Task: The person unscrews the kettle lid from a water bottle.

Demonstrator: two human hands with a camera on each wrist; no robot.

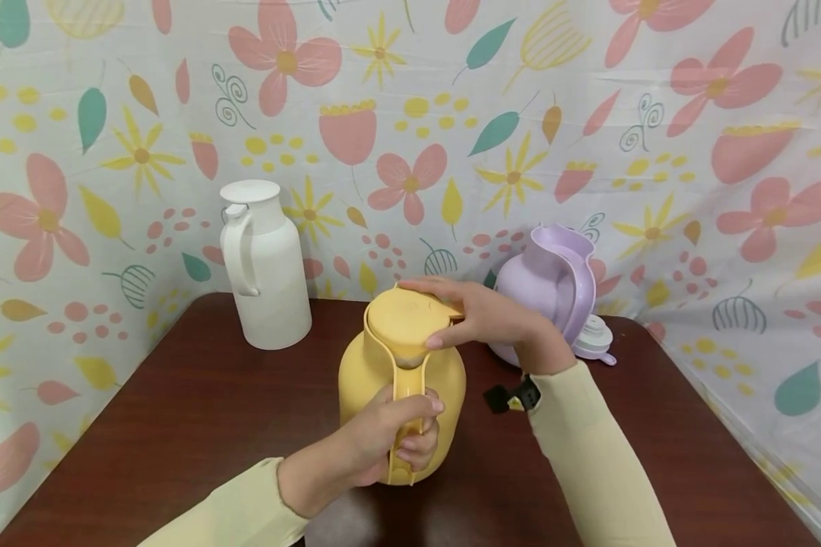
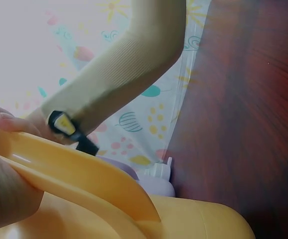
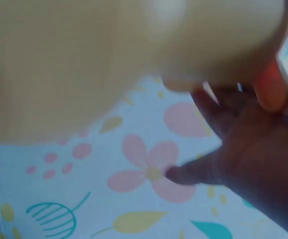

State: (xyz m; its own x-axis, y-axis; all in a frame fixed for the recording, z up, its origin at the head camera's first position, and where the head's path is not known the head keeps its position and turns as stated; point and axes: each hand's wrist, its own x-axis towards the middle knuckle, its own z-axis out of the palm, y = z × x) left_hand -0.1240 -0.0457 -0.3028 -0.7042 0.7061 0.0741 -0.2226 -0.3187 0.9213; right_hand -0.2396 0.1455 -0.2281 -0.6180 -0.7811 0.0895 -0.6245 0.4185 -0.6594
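Note:
A yellow thermos jug (image 1: 356,380) stands upright near the middle of the table. My left hand (image 1: 390,437) grips its handle (image 1: 408,384), the fingers wrapped round it and the thumb lying across. On top of the jug is a round yellow lid (image 1: 407,313). My right hand (image 1: 475,308) holds this lid from the right, fingers over its far edge and thumb at its near edge. In the left wrist view the handle (image 2: 79,169) passes through the left hand. The jug's pale body (image 3: 84,59) fills the upper part of the right wrist view, with the right hand (image 3: 253,144) beside it.
A white thermos jug (image 1: 274,270) stands at the back left of the dark wooden table (image 1: 178,425). Behind my right arm is a purple jug (image 1: 520,273) without a lid on top. A white and purple lid (image 1: 594,338) lies beside it. Flowered cloth (image 1: 410,114) hangs behind.

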